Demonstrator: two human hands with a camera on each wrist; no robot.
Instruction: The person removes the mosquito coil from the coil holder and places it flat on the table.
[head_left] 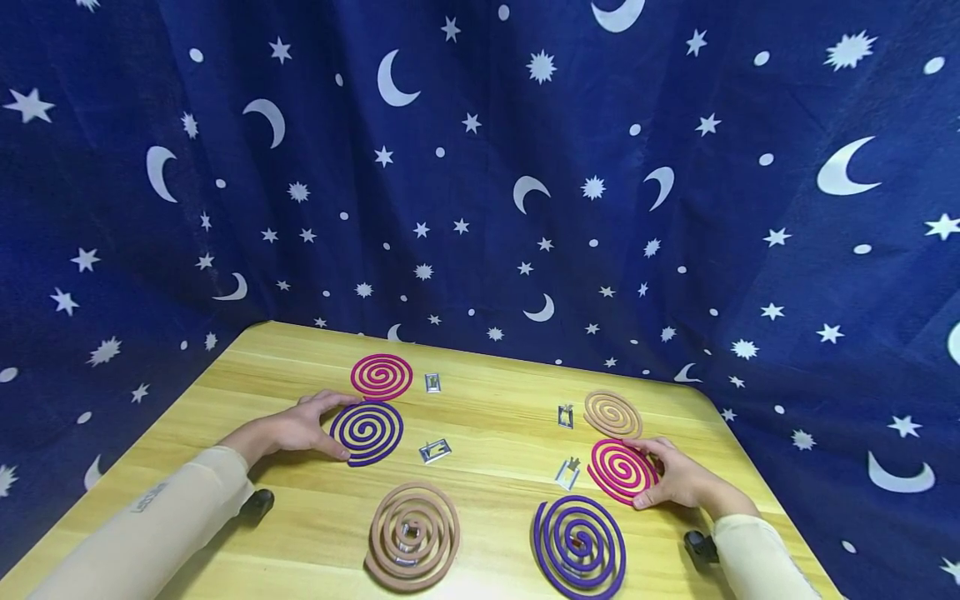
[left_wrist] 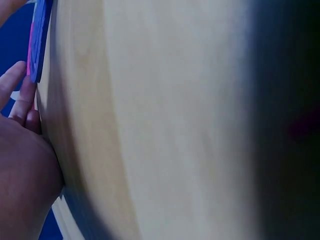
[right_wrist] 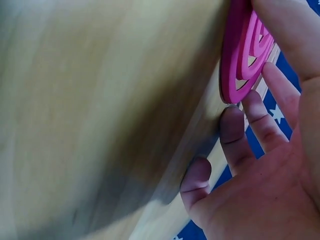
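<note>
On the left of the table in the head view, my left hand (head_left: 303, 425) holds a purple mosquito coil (head_left: 366, 430) by its edge, thumb at the near side and fingers at the far side. That coil's edge (left_wrist: 42, 42) shows at the top left of the left wrist view. Across the table, my right hand (head_left: 678, 477) grips a pink mosquito coil (head_left: 622, 469) the same way. The right wrist view shows this pink coil (right_wrist: 231, 65) edge-on, close over the wood, with some fingers spread below it.
Beyond the held coils lie a pink coil (head_left: 382, 377) and a tan coil (head_left: 612, 415). Nearer, a brown coil (head_left: 413, 537) and a purple coil (head_left: 579, 546) sit over metal stands. Small metal stands (head_left: 435, 451) (head_left: 567, 473) lie between the hands. A star-patterned curtain (head_left: 480, 208) hangs behind.
</note>
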